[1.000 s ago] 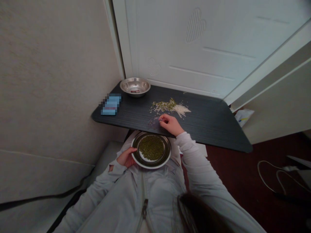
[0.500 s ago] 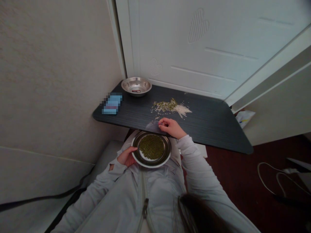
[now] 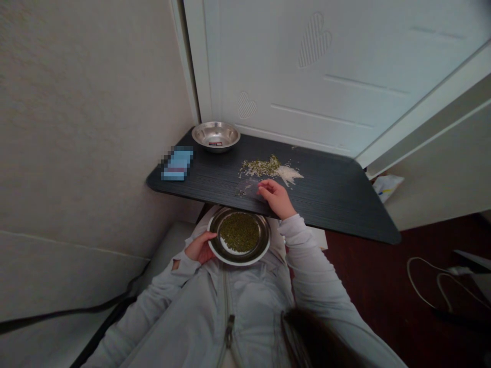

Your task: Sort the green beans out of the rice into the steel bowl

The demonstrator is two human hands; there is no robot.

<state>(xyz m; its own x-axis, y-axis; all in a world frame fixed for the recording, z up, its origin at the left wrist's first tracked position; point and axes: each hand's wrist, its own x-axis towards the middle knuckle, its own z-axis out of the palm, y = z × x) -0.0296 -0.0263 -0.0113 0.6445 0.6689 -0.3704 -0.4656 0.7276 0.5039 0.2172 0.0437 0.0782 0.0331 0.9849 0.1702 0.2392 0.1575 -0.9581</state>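
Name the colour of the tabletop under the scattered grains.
The tabletop is dark, nearly black, with fine streaks; it shows best in the head view.

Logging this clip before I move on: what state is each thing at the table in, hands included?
Left hand: gripping the near bowl's rim
Near bowl: upright, green beans inside
Right hand: pinching the clear sheet
Clear sheet: see-through, over the table
Spill: green and white grains, mixed, spread out
White grains: loose patch beside the spill
Far bowl: upright, no beans visible
Blue item: pixelated, cannot tell
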